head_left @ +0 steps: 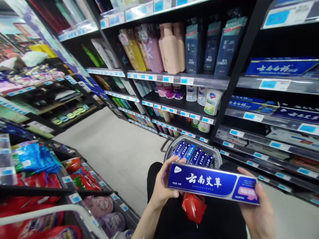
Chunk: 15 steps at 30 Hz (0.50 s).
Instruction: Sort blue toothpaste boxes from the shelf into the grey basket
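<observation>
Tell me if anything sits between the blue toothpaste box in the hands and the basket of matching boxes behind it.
Nothing visible does. The toothpaste box, held at its ends by the left hand and right hand, sits just in front of the basket, whose top is open, with matching boxes inside.

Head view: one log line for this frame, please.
left hand: holds box end | right hand: holds other end | basket: more blue boxes, behind | red bag: under box

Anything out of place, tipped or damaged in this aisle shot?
Nothing looks damaged or spilled. Both hands, left hand and right hand, hold a blue toothpaste box level; more boxes lie in rows in the grey basket. A red packet sits below the box, what it is unclear.
</observation>
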{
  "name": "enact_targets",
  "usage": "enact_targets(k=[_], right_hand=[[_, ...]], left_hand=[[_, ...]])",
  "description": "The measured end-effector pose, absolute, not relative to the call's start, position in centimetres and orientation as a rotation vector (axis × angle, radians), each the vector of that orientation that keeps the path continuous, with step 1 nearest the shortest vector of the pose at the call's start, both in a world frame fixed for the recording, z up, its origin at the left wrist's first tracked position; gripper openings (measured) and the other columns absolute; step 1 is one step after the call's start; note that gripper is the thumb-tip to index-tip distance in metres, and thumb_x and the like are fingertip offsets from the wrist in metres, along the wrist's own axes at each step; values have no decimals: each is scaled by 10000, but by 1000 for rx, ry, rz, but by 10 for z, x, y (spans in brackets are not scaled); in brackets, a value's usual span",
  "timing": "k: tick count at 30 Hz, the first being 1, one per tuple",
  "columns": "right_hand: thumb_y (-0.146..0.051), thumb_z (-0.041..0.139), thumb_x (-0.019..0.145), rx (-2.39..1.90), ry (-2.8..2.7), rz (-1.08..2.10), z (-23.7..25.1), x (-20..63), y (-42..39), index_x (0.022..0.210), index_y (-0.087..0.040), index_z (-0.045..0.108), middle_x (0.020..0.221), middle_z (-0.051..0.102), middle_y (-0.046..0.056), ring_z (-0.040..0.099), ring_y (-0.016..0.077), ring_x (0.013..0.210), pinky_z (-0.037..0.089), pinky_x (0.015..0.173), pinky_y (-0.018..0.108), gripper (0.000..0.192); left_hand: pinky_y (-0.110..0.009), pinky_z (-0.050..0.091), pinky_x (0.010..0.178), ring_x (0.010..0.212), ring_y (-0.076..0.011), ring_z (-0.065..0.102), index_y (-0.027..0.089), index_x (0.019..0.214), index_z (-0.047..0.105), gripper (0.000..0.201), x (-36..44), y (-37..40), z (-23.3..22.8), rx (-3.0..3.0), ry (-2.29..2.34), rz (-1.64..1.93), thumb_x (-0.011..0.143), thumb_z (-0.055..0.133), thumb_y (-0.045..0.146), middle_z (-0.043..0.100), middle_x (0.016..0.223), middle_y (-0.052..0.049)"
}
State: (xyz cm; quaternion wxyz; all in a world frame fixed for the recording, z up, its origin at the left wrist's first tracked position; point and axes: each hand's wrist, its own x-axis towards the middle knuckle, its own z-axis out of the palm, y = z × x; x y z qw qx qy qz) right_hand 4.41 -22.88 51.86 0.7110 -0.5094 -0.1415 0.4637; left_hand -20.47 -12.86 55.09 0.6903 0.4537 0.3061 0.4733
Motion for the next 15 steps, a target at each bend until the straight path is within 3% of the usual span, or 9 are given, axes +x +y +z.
enact_targets(k=[7, 15], right_hand=[[-537, 531, 826, -1180, -343, 946, 541, 45, -233, 1124, -225, 636, 1026, 683, 62, 643, 231, 806, 500, 683, 340, 444], [-592, 522, 826, -1156, -394, 1026, 535, 55, -237, 1200, -221, 602, 1037, 677, 86, 649, 245, 834, 495, 687, 341, 532]], left_hand=[[-442, 485, 958, 1162, -379, 562, 257, 1223, 543, 907, -196, -134, 557, 998, 754, 1073, 416, 914, 438, 622, 1250, -135], [-500, 462, 986, 1205, -425, 511, 255, 1134, 578, 882, -190, -133, 559, 907, 828, 1078, 343, 926, 431, 642, 1205, -118]])
